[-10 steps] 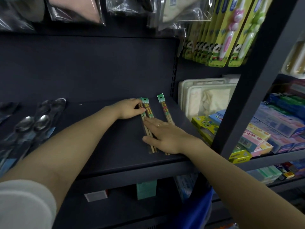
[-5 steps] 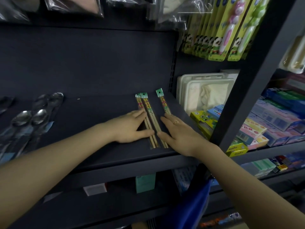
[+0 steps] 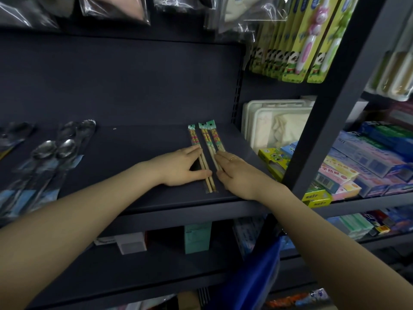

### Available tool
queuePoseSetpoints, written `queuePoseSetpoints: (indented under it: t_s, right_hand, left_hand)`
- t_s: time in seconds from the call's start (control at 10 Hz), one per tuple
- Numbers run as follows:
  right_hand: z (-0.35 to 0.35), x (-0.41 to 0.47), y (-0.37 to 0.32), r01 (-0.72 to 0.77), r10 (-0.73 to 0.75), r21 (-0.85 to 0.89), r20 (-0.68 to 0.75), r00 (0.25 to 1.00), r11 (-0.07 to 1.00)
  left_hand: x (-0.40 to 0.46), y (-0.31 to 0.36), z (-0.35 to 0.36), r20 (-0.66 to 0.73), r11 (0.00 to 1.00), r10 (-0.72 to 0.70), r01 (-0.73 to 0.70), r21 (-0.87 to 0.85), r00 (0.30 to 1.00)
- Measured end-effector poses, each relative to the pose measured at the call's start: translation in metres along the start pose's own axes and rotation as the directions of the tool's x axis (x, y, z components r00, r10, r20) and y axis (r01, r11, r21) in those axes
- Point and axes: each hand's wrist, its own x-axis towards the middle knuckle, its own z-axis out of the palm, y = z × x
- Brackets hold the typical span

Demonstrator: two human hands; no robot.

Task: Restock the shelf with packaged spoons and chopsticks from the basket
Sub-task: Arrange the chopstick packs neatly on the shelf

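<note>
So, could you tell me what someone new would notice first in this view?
Two bare hands, the left hand and right hand, press flat on the dark shelf either side of three chopstick packs lying mid-shelf. Packaged spoons lie at the left, and bright toothbrush packs hang upper right.

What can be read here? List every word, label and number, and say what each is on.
Nothing reads clearly enough to quote.
Pink box: Chinese characters and a barcode, too blurred.
Yellow boxes: Chinese characters, too blurred.
Chopstick packs: green header cards, print too small.
Toothbrush cards: print too small.
</note>
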Motion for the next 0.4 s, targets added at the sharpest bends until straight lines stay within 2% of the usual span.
queuePoseSetpoints:
  t_s: [0.3, 0.4]
  right_hand:
    - [-0.004, 0.005, 0.009, 0.010, -0.012, -0.038, -0.051, 0.999, 0.999]
    - [-0.007, 0.002, 0.007, 0.024, -0.028, -0.039, -0.095, 0.995, 0.999]
  left_hand:
    - [0.024, 0.004, -0.001, -0.011, 0.999, 0.002, -0.003, -0.041, 1.000]
    - [0.015, 0.002, -0.003, -0.085, 0.996, 0.006, -0.014, -0.092, 0.996]
